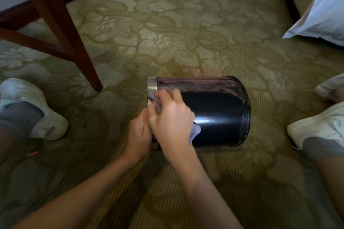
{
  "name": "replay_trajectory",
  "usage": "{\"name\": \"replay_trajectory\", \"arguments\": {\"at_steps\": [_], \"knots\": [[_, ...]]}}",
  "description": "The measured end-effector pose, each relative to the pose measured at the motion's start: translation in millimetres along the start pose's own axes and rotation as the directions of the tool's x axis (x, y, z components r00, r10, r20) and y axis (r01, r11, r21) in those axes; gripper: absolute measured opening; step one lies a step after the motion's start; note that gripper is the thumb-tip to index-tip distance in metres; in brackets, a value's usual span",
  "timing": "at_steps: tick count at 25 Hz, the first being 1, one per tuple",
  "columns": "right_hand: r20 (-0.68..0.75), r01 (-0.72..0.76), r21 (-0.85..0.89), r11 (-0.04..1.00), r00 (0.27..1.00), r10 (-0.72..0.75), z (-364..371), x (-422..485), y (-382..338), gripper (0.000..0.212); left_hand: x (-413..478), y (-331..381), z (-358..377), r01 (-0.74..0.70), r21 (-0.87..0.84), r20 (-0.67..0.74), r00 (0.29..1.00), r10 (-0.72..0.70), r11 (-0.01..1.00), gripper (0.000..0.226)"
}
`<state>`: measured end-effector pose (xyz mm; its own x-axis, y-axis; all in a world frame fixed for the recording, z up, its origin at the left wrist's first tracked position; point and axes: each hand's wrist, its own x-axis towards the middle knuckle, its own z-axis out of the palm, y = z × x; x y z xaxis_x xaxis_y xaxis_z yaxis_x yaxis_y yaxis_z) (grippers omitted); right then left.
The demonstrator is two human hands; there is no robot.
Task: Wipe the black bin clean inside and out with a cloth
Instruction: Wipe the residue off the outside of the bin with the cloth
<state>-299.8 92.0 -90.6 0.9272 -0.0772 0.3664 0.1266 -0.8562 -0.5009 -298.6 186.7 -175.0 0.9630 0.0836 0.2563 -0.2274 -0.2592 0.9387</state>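
Patterned green carpet [167, 29] covers the floor. Far left stands one wooden table leg [55, 24], with one white shoe [37, 109] on each side. One black bin [214, 113] lies on its side, long axis left-right, silver rim [151, 84] pointing left. Left hand [138, 134] grips that rim end; right hand [171, 117] presses one grey cloth [195, 132] against the bin's side. Far right lies one white pillow [320, 11].
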Motion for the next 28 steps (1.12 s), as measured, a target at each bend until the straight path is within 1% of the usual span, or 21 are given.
{"name": "replay_trajectory", "arguments": {"at_steps": [2, 3, 4, 6, 7, 8, 11, 13, 15, 17, 19, 21, 23, 24, 26, 27, 28], "knots": [[0.012, 0.039, -0.023, 0.999, 0.999, -0.038, -1, 5, -2, 0.020, 1, -3, -2, -0.005, 0.002, 0.011, 1.000, 0.005, 1.000, 0.035], [-0.004, 0.027, -0.058, 0.998, 1.000, -0.027, -9, 8, 11, 0.021, 1, -5, -2, -0.002, 0.014, 0.001, 1.000, 0.002, 1.000, 0.038], [-0.030, -0.019, -0.109, 0.994, 0.999, 0.016, -20, 11, 32, 0.022, 0, -6, -1, -0.003, 0.019, -0.002, 1.000, 0.004, 1.000, 0.040], [-0.130, -0.211, -0.173, 0.962, 0.973, 0.190, -51, 18, 84, 0.026, -4, -7, 1, -0.001, -0.021, 0.030, 1.000, 0.002, 1.000, 0.042], [-0.172, -0.307, -0.160, 0.938, 0.945, 0.279, -68, 20, 108, 0.028, -6, -8, 0, 0.007, -0.044, 0.052, 0.999, -0.005, 0.999, 0.042], [-0.198, -0.366, -0.131, 0.922, 0.920, 0.337, -81, 19, 124, 0.030, -8, -8, -2, 0.018, -0.057, 0.072, 0.997, -0.014, 0.998, 0.042], [-0.228, -0.386, -0.098, 0.917, 0.906, 0.357, -85, 11, 132, 0.030, -8, -4, -5, 0.067, -0.103, 0.074, 0.995, -0.059, 0.992, 0.042], [-0.244, -0.397, -0.062, 0.916, 0.896, 0.372, -82, 10, 121, 0.029, -1, 3, -2, 0.148, -0.147, 0.033, 0.989, -0.144, 0.978, 0.041], [-0.207, -0.387, -0.043, 0.921, 0.905, 0.371, -72, 10, 105, 0.026, 7, 9, 3, 0.198, -0.110, -0.016, 0.980, -0.201, 0.974, 0.040], [-0.142, -0.317, -0.041, 0.948, 0.941, 0.308, -51, 8, 74, 0.022, 6, 12, 6, 0.138, -0.055, -0.060, 0.988, -0.141, 0.989, 0.038], [-0.053, -0.190, -0.023, 0.982, 0.981, 0.188, -21, 3, 29, 0.022, 3, 10, 4, 0.069, -0.035, -0.064, 0.995, -0.071, 0.997, 0.037], [0.033, -0.081, 0.010, 0.997, 0.996, 0.081, -1, -1, -6, 0.023, 2, 8, -1, 0.062, -0.041, -0.043, 0.997, -0.063, 0.997, 0.037], [0.054, -0.050, -0.004, 0.999, 0.997, 0.050, -2, 6, -5, 0.023, 4, 7, -3, 0.052, -0.005, -0.052, 0.997, -0.052, 0.999, 0.039], [0.036, -0.079, -0.058, 0.995, 0.996, 0.082, -11, 11, 10, 0.023, 4, 7, -3, 0.041, 0.023, -0.054, 0.998, -0.040, 0.999, 0.040], [-0.056, -0.237, -0.194, 0.952, 0.971, 0.231, -39, 22, 56, 0.026, 2, 8, -2, 0.031, 0.021, -0.035, 0.999, -0.030, 0.999, 0.040], [-0.113, -0.333, -0.220, 0.917, 0.942, 0.315, -57, 25, 81, 0.028, 0, 9, -2, 0.041, -0.008, -0.016, 0.999, -0.041, 0.999, 0.040], [-0.160, -0.411, -0.208, 0.887, 0.909, 0.384, -73, 26, 102, 0.029, -2, 9, -3, 0.053, -0.030, 0.004, 0.999, -0.052, 0.998, 0.040]]}}
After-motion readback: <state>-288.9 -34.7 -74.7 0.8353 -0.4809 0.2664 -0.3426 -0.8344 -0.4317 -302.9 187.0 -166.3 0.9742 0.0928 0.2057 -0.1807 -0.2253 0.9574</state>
